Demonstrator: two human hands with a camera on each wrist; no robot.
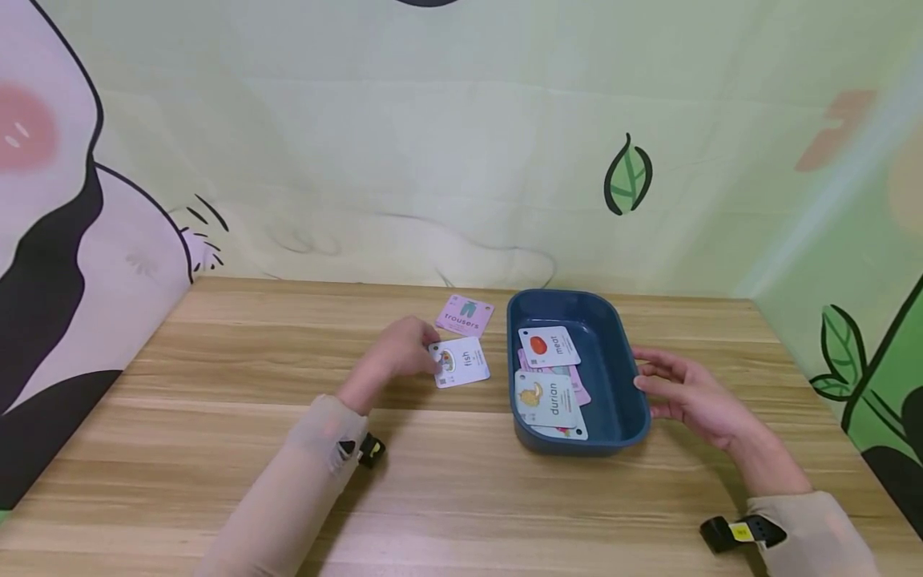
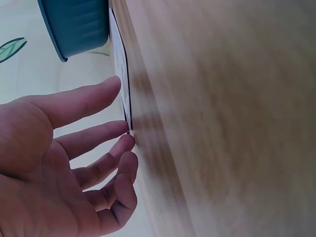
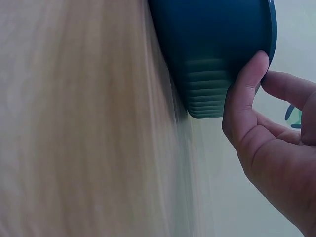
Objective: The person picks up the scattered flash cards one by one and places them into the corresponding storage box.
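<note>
A white card printed "fish" [image 1: 469,362] lies at the fingertips of my left hand [image 1: 392,357]. In the left wrist view the thumb [image 2: 106,94] lies over the card's face [image 2: 120,64] while the index fingertip is at its near edge; the other fingers curl loosely below. On the other side, my right hand [image 1: 695,397] has its fingers against the outside of a dark blue bin [image 1: 613,377]. The right wrist view shows the fingertips [image 3: 256,64] close under the bin's rim [image 3: 273,29]. Inside the bin are a "meat" card [image 1: 551,349], a "durian" card [image 1: 546,398] and pink ones.
Just behind the fish card lies a pink "trousers" card [image 1: 465,315] on the wooden table [image 1: 461,489]. A printed cloth [image 1: 433,160] with a leaf design hangs along the table's back edge. Each wrist carries a black strap device [image 1: 371,450].
</note>
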